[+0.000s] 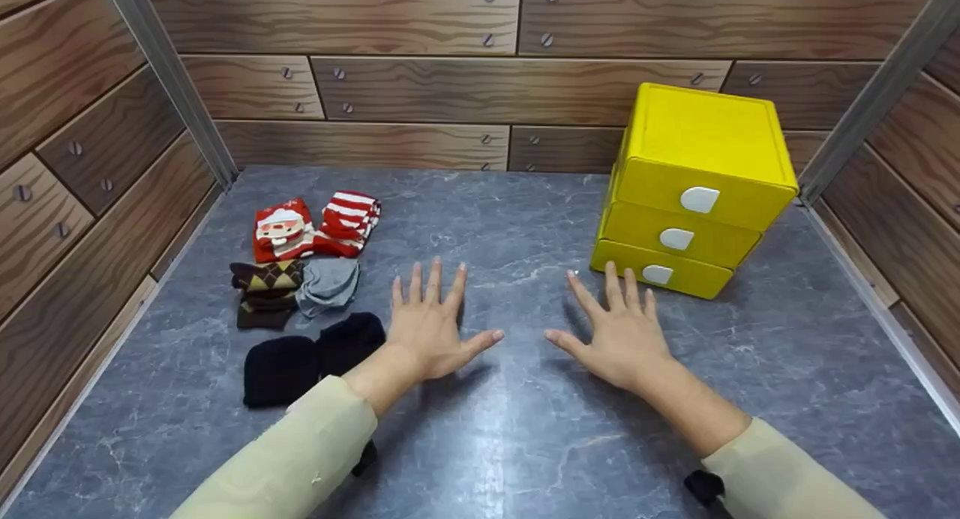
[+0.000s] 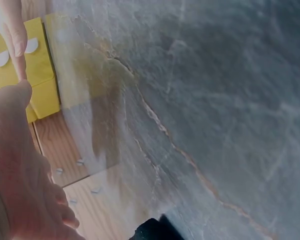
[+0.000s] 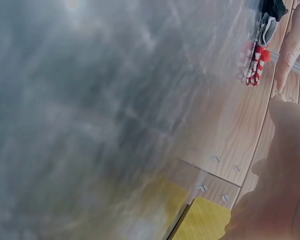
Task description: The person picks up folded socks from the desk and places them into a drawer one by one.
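Note:
My left hand (image 1: 429,330) is spread flat with fingers apart, over the middle of the table, holding nothing. Beside it on the left lie two black folded socks (image 1: 281,370), grey socks (image 1: 328,285) and brown argyle socks (image 1: 268,290). Farther back are red and white socks, one with a Santa face (image 1: 283,230), one striped (image 1: 349,219). My right hand (image 1: 621,331) is likewise spread and holds nothing, its fingertips close in front of a yellow three-drawer box (image 1: 690,185). White handles mark its drawers, which look pushed in.
The grey marbled table (image 1: 480,444) is bounded by wood-patterned walls (image 1: 420,88) at the back and sides. Metal posts (image 1: 180,91) stand in the corners. The yellow box takes up the back right of the table.

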`<state>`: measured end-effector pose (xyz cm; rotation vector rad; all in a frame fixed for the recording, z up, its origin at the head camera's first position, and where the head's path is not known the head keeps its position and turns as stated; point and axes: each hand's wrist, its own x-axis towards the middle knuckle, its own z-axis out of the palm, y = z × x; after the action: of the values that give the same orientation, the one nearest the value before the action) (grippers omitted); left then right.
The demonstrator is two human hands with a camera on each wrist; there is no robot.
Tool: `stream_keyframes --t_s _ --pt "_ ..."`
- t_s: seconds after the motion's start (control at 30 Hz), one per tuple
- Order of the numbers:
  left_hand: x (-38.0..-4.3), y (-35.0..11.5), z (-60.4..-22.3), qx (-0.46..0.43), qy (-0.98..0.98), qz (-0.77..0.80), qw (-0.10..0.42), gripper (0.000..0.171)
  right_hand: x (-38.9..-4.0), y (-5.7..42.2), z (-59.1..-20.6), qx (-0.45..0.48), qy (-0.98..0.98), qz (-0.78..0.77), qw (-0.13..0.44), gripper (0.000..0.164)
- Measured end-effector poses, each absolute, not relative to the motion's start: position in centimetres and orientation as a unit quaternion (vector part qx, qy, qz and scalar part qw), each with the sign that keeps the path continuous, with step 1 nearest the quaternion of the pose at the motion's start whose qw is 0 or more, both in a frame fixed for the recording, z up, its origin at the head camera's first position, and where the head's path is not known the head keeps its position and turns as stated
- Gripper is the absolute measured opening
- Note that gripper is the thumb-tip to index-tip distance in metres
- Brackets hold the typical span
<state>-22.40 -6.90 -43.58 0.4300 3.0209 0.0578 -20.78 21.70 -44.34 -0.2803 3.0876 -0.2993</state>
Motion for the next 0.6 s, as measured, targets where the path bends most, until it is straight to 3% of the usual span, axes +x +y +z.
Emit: stream_keyframes --t_s 0.6 --pt "-22.6 -6.3 -42.3 0.148 0.988 0.023 0.042 0.114 -20.2 22.9 -43.2 -0.087 0.992 -0.097 0.0 0.103"
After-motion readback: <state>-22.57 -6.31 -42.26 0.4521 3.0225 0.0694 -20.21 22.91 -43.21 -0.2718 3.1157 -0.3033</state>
